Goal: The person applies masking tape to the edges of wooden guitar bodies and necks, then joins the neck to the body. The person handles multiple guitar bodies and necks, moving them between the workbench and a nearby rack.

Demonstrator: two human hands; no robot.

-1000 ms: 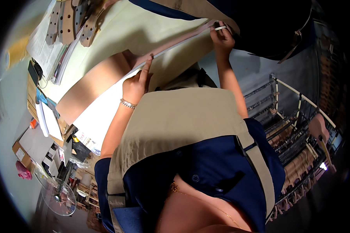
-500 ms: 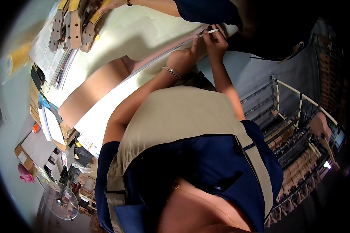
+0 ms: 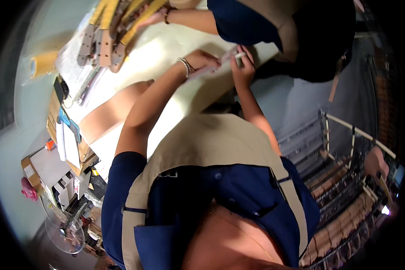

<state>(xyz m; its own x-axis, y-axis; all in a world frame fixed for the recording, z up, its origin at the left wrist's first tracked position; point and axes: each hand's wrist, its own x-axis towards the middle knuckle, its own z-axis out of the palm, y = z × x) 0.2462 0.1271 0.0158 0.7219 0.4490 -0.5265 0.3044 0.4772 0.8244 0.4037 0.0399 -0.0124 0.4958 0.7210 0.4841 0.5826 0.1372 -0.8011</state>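
Note:
A wooden guitar-like instrument with a brown curved body [image 3: 110, 112] lies on the pale tabletop, and its slim pinkish neck [image 3: 228, 55] runs toward the upper right. My left hand [image 3: 203, 60], with a bracelet at the wrist, is closed around that neck; my forearm covers part of the instrument. Just right of it, by the neck's far end, my right hand [image 3: 243, 69] is closed on a short white stick [image 3: 241, 55]. Its exact kind is too small and blurred to tell.
At the upper left, another person's hand [image 3: 152, 17] touches several loose guitar necks [image 3: 105, 42] with yellow strips. Papers [image 3: 72, 67] lie beside them. The co-worker's dark sleeve [image 3: 243, 22] is close beyond my hands. A metal rack [image 3: 353, 135] with wooden parts stands at right.
My left hand has drawn away from the white stick and closed around the neck. My right hand keeps the stick, now tilted differently. The whole view has shifted slightly.

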